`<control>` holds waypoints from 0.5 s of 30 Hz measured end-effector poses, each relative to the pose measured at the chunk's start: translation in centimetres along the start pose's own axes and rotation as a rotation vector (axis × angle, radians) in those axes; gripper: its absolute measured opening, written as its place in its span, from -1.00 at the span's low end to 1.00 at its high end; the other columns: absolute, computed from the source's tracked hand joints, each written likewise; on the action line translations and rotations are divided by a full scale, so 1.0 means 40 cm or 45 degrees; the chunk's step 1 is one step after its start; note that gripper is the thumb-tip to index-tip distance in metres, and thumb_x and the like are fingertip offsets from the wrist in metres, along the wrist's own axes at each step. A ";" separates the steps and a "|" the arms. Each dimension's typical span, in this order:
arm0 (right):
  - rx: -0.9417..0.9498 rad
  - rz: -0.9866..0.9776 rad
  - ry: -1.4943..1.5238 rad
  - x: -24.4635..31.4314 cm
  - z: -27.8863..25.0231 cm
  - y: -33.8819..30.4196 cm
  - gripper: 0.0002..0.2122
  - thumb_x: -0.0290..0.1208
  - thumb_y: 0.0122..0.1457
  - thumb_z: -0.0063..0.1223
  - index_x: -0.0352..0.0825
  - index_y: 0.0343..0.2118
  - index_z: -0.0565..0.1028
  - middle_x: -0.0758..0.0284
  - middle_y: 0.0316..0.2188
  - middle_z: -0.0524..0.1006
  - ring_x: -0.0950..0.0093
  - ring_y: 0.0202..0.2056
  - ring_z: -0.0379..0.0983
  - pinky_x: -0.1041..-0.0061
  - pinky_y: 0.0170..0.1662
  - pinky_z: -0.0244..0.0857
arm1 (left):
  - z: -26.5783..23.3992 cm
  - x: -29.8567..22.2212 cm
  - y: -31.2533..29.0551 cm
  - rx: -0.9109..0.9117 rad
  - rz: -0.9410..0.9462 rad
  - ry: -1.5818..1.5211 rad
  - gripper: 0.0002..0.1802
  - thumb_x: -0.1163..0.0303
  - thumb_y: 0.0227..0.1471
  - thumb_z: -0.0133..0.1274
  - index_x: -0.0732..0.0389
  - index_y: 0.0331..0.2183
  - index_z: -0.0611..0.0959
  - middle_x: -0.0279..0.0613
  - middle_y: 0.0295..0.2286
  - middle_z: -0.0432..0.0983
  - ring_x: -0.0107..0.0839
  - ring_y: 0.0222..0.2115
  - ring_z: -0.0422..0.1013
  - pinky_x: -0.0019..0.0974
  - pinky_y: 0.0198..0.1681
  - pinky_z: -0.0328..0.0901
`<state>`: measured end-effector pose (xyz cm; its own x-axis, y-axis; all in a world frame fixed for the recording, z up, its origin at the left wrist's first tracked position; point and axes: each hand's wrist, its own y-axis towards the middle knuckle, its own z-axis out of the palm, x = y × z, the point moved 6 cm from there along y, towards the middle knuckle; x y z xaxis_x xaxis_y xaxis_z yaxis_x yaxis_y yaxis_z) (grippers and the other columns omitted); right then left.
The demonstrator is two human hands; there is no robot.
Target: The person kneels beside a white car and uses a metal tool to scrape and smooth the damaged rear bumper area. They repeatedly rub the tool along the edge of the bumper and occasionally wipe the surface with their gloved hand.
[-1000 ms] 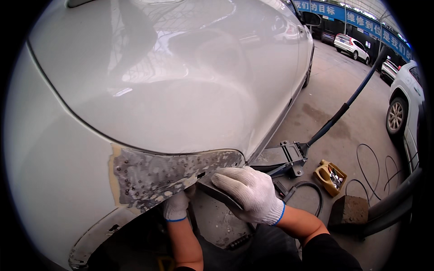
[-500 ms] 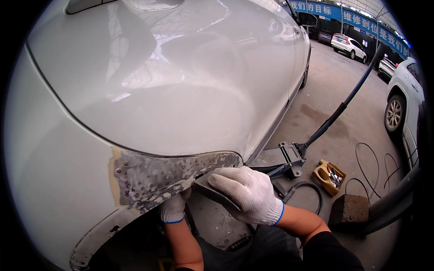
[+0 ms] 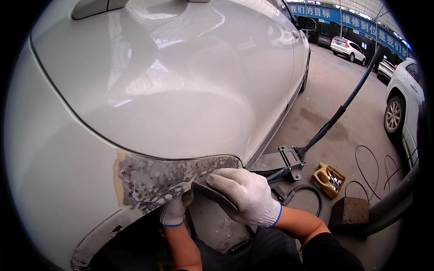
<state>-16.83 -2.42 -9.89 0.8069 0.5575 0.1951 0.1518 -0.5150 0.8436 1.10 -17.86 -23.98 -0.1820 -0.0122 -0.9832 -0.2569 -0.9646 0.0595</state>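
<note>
The white car fills the left and middle. Along the edge of its wheel arch runs a bare patch, sanded to grey metal, dotted with several small round marks and bordered by tan filler. In a white knit glove with a blue cuff, my right hand is closed around a dark grey flat bar-like tool. That tool's left end lies at or close to the lower edge of the patch. My left hand, gloved alike, reaches up under the arch edge, its fingers largely hidden behind the panel.
Right of the car is a floor jack with a long raised handle. Beyond it sit a cut-open yellow jug of small metal parts, a brown block and a loose black cable. Another white car stands far right.
My view has shifted slightly, so the car and patch appear a little lower and further right. Both hands stay at the arch edge, and my right hand keeps its grip on the tool.
</note>
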 end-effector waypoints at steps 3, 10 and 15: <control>-0.006 -0.015 0.004 0.007 -0.001 0.002 -0.61 -0.50 -0.08 0.30 -0.30 -0.11 0.53 0.18 -0.22 0.60 0.24 -0.33 0.59 0.38 -0.34 0.48 | -0.016 0.013 0.005 -0.124 0.023 -0.132 -0.54 0.18 0.16 0.09 0.16 0.04 0.48 -0.22 -0.13 0.50 -0.36 -0.22 0.51 -0.31 -0.25 0.51; 0.019 0.006 0.024 0.006 0.006 -0.005 -0.61 -0.50 -0.10 0.29 -0.30 -0.12 0.53 0.19 -0.22 0.60 0.25 -0.35 0.58 0.39 -0.36 0.46 | 0.070 -0.061 -0.046 -0.075 0.077 -0.182 -0.71 0.23 0.17 0.08 0.15 -0.11 0.59 -0.40 -0.45 0.48 -0.62 -0.61 0.30 -0.55 -0.61 0.20; 0.054 -0.038 -0.006 0.031 -0.009 -0.031 -0.56 -0.45 -0.12 0.23 -0.26 -0.07 0.53 0.29 -0.16 0.57 0.36 -0.40 0.53 0.44 -0.42 0.39 | 0.027 -0.056 -0.010 -0.139 0.230 -0.285 -0.75 0.22 0.15 0.09 0.12 -0.17 0.55 -0.41 -0.52 0.41 -0.62 -0.63 0.25 -0.52 -0.64 0.12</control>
<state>-16.22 -0.86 -10.52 0.8041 0.5704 0.1677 0.2001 -0.5253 0.8271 0.58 -17.18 -21.60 -0.4231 -0.1391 -0.8953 -0.1000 -0.9749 0.1988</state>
